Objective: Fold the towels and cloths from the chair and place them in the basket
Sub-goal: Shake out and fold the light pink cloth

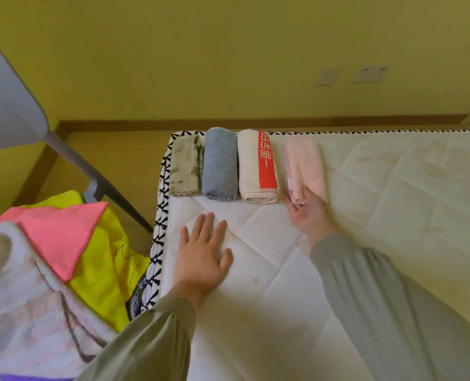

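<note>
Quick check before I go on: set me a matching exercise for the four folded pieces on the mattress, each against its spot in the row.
Things:
1. blue towel
2. pink towel
3. green patterned cloth
4. white towel with red band

Places:
A. leftmost, at the mattress corner
B. rightmost, near end held by the right hand
C. second from left
D. third from left

Pairs: 1-C, 2-B, 3-A, 4-D

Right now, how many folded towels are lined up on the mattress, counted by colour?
Green patterned towel: 1
Blue towel: 1
White towel with red band: 1
Pale pink towel: 1, near end held by the right hand
Total on the mattress: 4
</note>
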`<action>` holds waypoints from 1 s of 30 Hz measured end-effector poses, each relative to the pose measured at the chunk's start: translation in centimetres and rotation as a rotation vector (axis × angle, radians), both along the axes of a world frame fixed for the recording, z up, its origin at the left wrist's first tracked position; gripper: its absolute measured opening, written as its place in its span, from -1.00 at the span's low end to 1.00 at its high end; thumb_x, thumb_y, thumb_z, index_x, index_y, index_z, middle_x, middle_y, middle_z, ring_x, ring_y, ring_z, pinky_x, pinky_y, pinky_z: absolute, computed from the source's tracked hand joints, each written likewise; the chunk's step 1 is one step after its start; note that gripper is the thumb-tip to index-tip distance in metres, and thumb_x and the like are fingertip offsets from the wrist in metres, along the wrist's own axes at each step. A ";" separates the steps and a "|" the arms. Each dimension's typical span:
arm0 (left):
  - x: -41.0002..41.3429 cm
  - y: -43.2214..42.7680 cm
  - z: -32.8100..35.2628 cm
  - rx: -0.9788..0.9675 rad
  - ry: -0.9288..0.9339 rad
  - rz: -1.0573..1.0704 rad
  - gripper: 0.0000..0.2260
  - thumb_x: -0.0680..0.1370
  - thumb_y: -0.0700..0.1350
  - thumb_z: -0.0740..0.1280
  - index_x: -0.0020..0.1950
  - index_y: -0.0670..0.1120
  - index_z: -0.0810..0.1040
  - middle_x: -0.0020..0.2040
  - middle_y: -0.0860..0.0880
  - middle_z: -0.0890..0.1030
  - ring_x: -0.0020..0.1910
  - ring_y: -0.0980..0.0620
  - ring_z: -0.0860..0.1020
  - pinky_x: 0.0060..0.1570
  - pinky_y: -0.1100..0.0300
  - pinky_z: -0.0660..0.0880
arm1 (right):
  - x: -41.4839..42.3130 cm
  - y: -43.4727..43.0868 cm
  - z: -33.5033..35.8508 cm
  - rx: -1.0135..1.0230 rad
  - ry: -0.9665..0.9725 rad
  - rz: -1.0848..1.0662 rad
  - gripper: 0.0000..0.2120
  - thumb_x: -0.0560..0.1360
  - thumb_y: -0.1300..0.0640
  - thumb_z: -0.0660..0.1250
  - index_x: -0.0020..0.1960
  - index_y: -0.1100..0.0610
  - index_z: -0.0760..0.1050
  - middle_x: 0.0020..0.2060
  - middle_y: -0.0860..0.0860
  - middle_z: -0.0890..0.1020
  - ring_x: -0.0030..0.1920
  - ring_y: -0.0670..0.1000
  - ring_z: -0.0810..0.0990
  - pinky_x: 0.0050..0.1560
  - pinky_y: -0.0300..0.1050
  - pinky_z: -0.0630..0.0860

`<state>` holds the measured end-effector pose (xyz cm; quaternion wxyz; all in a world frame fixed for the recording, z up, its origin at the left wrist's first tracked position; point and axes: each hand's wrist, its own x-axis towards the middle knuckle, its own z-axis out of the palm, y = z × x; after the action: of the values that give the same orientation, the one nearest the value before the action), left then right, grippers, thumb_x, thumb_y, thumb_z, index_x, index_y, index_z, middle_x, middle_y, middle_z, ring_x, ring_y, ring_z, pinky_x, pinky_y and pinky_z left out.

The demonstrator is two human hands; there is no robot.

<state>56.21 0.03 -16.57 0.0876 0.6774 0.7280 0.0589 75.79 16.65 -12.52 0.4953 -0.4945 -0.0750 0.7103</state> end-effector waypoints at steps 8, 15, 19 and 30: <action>0.1 0.1 0.1 0.007 0.009 0.006 -0.41 0.54 0.16 -0.10 0.57 0.02 0.01 0.58 -0.06 -0.06 0.54 -0.03 -0.18 0.48 -0.12 -0.16 | -0.9 -0.4 -0.6 -0.044 -0.081 -0.042 -0.70 0.51 0.16 0.36 0.20 0.24 0.45 -0.10 0.12 0.62 -0.14 0.01 0.63 -0.36 -0.12 0.62; 0.0 0.2 -0.1 -0.006 0.019 0.009 -0.43 0.56 0.14 -0.08 0.57 0.03 -0.01 0.58 -0.05 -0.08 0.54 -0.03 -0.19 0.47 -0.10 -0.19 | -1.6 -2.3 -0.1 -0.029 -0.114 0.159 -0.60 0.54 -0.11 0.27 0.07 0.25 0.44 -0.09 0.15 0.61 -0.04 0.06 0.62 0.01 -0.09 0.53; -0.1 0.3 0.0 -0.043 0.020 0.003 -0.41 0.54 0.15 -0.12 0.57 0.04 -0.05 0.58 -0.04 -0.12 0.54 -0.02 -0.22 0.46 -0.10 -0.22 | -2.0 -4.1 -0.3 -0.024 -0.136 0.220 -0.48 0.55 -0.20 0.18 0.11 0.29 0.42 0.06 0.18 0.57 0.07 0.07 0.58 0.10 -0.12 0.49; -0.4 -3.8 2.2 -0.150 -0.014 0.023 -0.41 0.59 0.16 0.01 0.57 0.04 -0.08 0.58 -0.04 -0.12 0.54 -0.06 -0.18 0.46 -0.10 -0.21 | -5.9 -11.7 0.6 -0.056 -0.412 0.290 -0.69 0.60 0.19 0.01 0.10 0.37 0.42 0.06 0.19 0.54 0.17 0.16 0.55 0.17 -0.06 0.46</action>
<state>55.76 -3.78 -14.37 0.1424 0.6601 0.7375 0.0098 69.87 4.97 -11.97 0.3486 -0.6263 -0.2248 0.6601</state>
